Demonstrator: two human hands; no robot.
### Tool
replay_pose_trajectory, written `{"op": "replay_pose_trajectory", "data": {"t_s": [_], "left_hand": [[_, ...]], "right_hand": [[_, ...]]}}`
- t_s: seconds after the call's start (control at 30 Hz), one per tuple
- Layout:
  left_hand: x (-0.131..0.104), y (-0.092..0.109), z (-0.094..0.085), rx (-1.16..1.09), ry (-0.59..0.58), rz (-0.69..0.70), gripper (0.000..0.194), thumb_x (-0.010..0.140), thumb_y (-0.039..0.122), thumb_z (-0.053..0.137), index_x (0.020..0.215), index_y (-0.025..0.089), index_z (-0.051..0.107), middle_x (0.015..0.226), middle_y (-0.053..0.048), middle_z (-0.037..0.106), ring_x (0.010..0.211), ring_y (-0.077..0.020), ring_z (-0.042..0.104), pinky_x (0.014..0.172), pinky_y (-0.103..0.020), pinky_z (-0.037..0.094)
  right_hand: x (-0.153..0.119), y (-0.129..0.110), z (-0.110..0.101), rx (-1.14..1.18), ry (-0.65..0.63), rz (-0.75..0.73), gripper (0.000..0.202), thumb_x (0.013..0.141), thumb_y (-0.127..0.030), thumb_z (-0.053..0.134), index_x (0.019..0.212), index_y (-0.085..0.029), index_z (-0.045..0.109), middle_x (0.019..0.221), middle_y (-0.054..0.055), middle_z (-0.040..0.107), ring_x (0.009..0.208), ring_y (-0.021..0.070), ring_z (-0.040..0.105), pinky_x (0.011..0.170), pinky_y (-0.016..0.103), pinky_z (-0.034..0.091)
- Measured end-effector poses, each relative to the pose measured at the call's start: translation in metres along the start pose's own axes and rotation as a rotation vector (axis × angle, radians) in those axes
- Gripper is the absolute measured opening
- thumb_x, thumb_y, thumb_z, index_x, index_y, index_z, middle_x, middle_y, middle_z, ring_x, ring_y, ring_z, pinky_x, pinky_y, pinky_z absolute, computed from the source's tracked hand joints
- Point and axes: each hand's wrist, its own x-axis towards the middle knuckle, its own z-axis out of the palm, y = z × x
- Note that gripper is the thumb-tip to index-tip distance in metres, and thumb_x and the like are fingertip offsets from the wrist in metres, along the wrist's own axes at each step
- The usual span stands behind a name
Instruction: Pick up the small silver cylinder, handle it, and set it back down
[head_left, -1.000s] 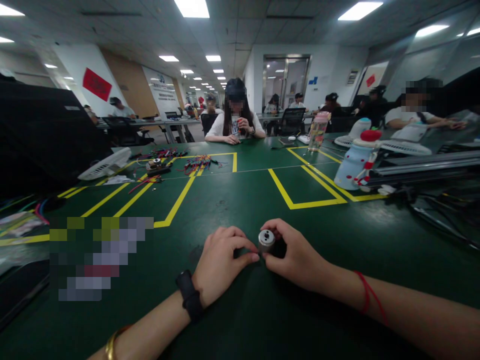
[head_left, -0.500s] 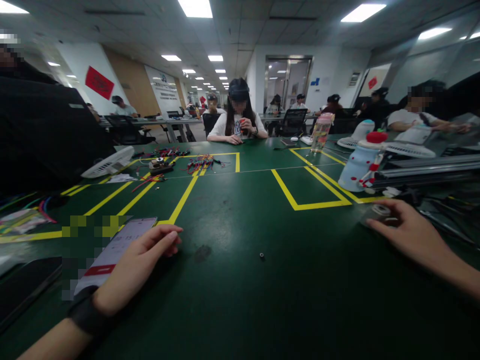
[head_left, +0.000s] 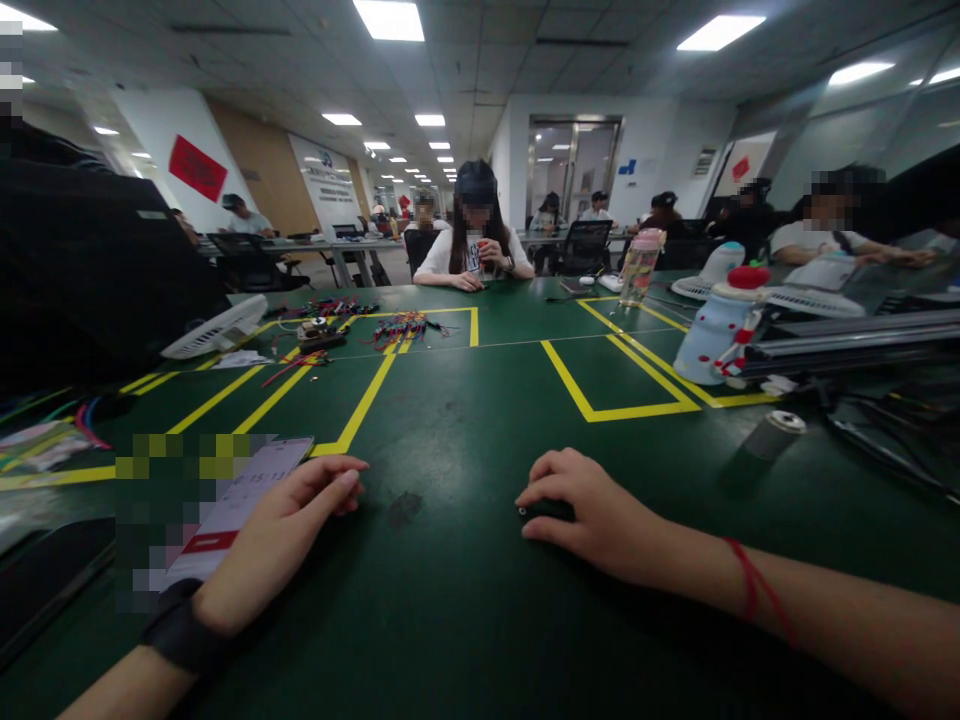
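Near the centre of the frame, the thumb and forefinger of the right hand (head_left: 589,515) curve with their tips a little apart around a small dark ring (head_left: 522,511) on the table (head_left: 450,620); whether they grip it cannot be told. A red string (head_left: 750,590) circles that wrist. At lower left, the fingers of the left hand (head_left: 274,535) are loosely curled with nothing visible in them, the hand lying partly over a phone (head_left: 281,460); a black wristband (head_left: 184,628) sits behind it. Right of centre, well apart from both hands, a metal cylinder (head_left: 776,434) stands on the table. Farther out, yellow tape (head_left: 641,411) marks the surface, a blue bottle (head_left: 701,345) stands at upper right near metal rails (head_left: 840,350), and bundled wires (head_left: 403,328) lie left of the middle. At top centre a person (head_left: 469,255) in a white shirt sits across the table.
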Motion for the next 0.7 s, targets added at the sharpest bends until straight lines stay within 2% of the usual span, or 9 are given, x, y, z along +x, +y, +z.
{"op": "replay_pose_trajectory", "data": {"t_s": [0.07, 0.17, 0.3, 0.37, 0.43, 0.53, 0.7], "left_hand": [[0.0, 0.0, 0.0, 0.008, 0.005, -0.005, 0.031, 0.084, 0.047, 0.057, 0.103, 0.024, 0.063, 0.083, 0.0, 0.065, 0.077, -0.019, 0.062, 0.072, -0.031, 0.05], [0.001, 0.0, 0.001, 0.007, 0.003, -0.003, 0.03, 0.084, 0.047, 0.057, 0.102, 0.024, 0.064, 0.082, 0.001, 0.065, 0.077, -0.0187, 0.062, 0.071, -0.031, 0.05], [0.001, 0.002, 0.002, 0.016, 0.004, 0.002, 0.031, 0.084, 0.047, 0.057, 0.103, 0.024, 0.064, 0.082, 0.0, 0.066, 0.077, -0.0194, 0.062, 0.071, -0.032, 0.05], [0.001, 0.003, 0.002, 0.028, -0.004, -0.003, 0.031, 0.084, 0.046, 0.058, 0.104, 0.023, 0.064, 0.084, -0.001, 0.066, 0.078, -0.0197, 0.063, 0.073, -0.032, 0.05], [0.001, 0.003, 0.002, 0.036, -0.008, -0.011, 0.031, 0.083, 0.045, 0.059, 0.105, 0.023, 0.064, 0.085, -0.001, 0.066, 0.079, -0.0195, 0.063, 0.073, -0.031, 0.05], [0.002, 0.002, 0.002, 0.041, -0.004, -0.014, 0.031, 0.083, 0.044, 0.059, 0.105, 0.023, 0.063, 0.085, -0.001, 0.066, 0.079, -0.0191, 0.063, 0.073, -0.03, 0.05], [0.001, -0.002, 0.0, 0.039, -0.001, -0.001, 0.031, 0.083, 0.045, 0.059, 0.104, 0.023, 0.064, 0.085, -0.002, 0.067, 0.079, -0.0192, 0.063, 0.073, -0.03, 0.051]], "right_hand": [[0.009, -0.006, 0.002, 0.024, -0.001, -0.015, 0.021, 0.085, -0.04, 0.058, 0.091, -0.023, 0.069, 0.098, 0.003, 0.061, 0.092, 0.0138, 0.052, 0.083, 0.031, 0.042], [-0.004, 0.011, -0.029, 0.014, 0.143, 0.073, 0.025, 0.088, -0.041, 0.053, 0.093, -0.02, 0.066, 0.096, 0.004, 0.061, 0.088, 0.0126, 0.054, 0.08, 0.028, 0.042], [-0.055, 0.066, -0.097, -0.268, 0.475, 0.411, 0.031, 0.086, -0.044, 0.053, 0.097, -0.018, 0.065, 0.103, 0.008, 0.062, 0.09, 0.0155, 0.055, 0.077, 0.029, 0.04], [-0.085, 0.097, -0.126, -0.421, 0.538, 0.602, 0.032, 0.086, -0.041, 0.052, 0.102, -0.017, 0.065, 0.109, 0.011, 0.061, 0.092, 0.017, 0.055, 0.077, 0.03, 0.039], [-0.111, 0.123, -0.143, -0.489, 0.538, 0.783, 0.034, 0.085, -0.04, 0.053, 0.107, -0.017, 0.065, 0.112, 0.013, 0.061, 0.09, 0.0181, 0.055, 0.076, 0.032, 0.038], [-0.135, 0.143, -0.153, -0.437, 0.504, 0.983, 0.04, 0.083, -0.047, 0.056, 0.109, -0.018, 0.066, 0.108, 0.013, 0.063, 0.083, 0.0192, 0.056, 0.075, 0.034, 0.039], [-0.137, 0.136, -0.154, -0.372, 0.539, 1.045, 0.041, 0.083, -0.05, 0.055, 0.109, -0.021, 0.067, 0.104, 0.011, 0.065, 0.081, 0.0174, 0.058, 0.075, 0.033, 0.039]]}}
